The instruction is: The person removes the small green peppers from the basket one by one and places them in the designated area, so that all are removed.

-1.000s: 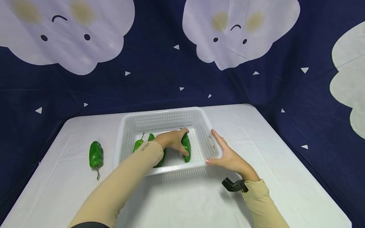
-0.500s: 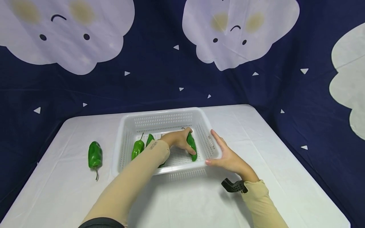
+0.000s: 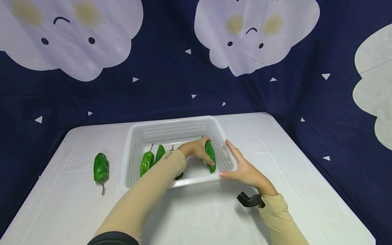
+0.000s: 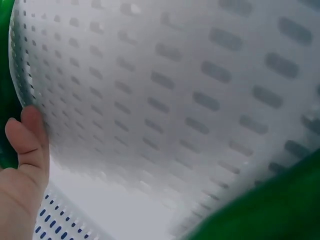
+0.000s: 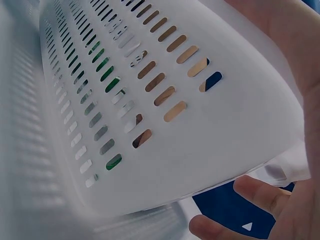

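Note:
My left hand (image 3: 199,149) reaches into a white plastic basket (image 3: 128,153) and grips a green pepper (image 3: 211,157) near the right wall, fingers at its far end and thumb at its near end. In the left wrist view, the left hand's fingers (image 4: 30,135) lie against that pepper at the left edge. My right hand (image 3: 242,168) holds the basket's near right corner from outside, thumb at the front and fingers along the side. Left of my left hand lie other green peppers: a bright one (image 3: 147,163), a darker one (image 3: 160,153), and one mostly hidden by the forearm.
Another green pepper (image 3: 101,167) lies on the white-covered table (image 3: 190,217), left of the basket. A black strapped device (image 3: 249,200) sits on my right wrist. Behind the table hangs a dark blue cloth (image 3: 165,92) with cloud faces.
My left hand has shifted the gripped pepper rightward across the basket floor, towards the right wall. My right hand stays at the corner. More of the left peppers now shows beside the forearm.

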The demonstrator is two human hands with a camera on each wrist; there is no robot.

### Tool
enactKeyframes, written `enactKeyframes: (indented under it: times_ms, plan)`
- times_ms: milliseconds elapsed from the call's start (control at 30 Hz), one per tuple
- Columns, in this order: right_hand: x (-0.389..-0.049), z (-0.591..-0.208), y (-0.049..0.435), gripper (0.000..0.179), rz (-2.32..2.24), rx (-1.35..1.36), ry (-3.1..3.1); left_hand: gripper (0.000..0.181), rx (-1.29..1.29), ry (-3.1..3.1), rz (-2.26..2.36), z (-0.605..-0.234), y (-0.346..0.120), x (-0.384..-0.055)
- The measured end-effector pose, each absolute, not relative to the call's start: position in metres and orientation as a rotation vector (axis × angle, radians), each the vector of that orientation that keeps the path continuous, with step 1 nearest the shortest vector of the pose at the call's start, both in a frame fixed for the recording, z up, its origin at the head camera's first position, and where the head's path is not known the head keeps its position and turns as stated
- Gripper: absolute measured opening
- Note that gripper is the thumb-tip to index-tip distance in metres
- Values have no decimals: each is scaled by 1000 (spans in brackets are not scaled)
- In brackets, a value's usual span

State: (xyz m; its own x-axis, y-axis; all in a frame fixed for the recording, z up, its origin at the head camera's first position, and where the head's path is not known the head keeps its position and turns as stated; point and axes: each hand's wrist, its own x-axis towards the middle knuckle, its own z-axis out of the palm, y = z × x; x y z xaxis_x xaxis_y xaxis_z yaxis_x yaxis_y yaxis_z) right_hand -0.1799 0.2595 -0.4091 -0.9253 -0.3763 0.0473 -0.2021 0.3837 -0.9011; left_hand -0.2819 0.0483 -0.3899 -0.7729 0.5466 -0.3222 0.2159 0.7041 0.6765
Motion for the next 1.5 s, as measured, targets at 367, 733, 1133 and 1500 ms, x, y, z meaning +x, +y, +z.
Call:
enactKeyframes:
  times_ms: [367, 733, 1133, 1500]
  plan:
    - [-182, -411, 260, 114, -1564, -529, 2485, 107, 564, 2366, 943, -392, 48, -285]
    - [-182, -411, 260, 113, -1552, -524, 2483, 107, 518, 2305, 1035, -394, 49, -285]
    - [-181, -412, 262, 113, -1553, -519, 2486, 104, 515, 2250, 1114, -395, 53, -285]
    - [-181, -411, 261, 112, -1558, -519, 2477, 98, 524, 2205, 1190, -397, 51, -286]
